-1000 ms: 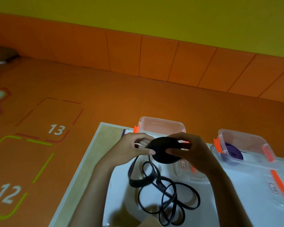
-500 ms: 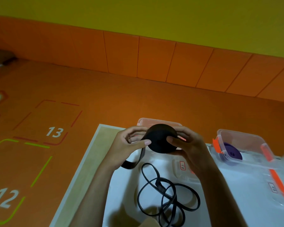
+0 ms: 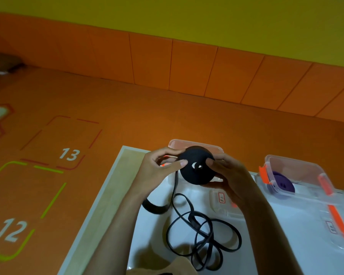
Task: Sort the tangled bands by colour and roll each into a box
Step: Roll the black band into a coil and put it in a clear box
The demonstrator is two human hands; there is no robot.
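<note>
Yellow wall (image 3: pixel 187 16) over orange padded panels (image 3: pixel 151 62), orange floor (image 3: pixel 137 116) w/ squares no. 12 (image 3: pixel 12 231) & 13 (image 3: pixel 69 154), white table (image 3: pixel 151 231).

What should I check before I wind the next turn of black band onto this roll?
1. Black roll gripped by left hand and right hand: ok.
2. Tail free of tangles: not ok, its loops cross each other on the table.
3. Roll wound tight: cannot tell, a small pale gap shows at its centre.
4. Far box empty and ready: cannot tell, the hands hide its inside.
5. Purple roll kept apart in the right box: ok.
</note>
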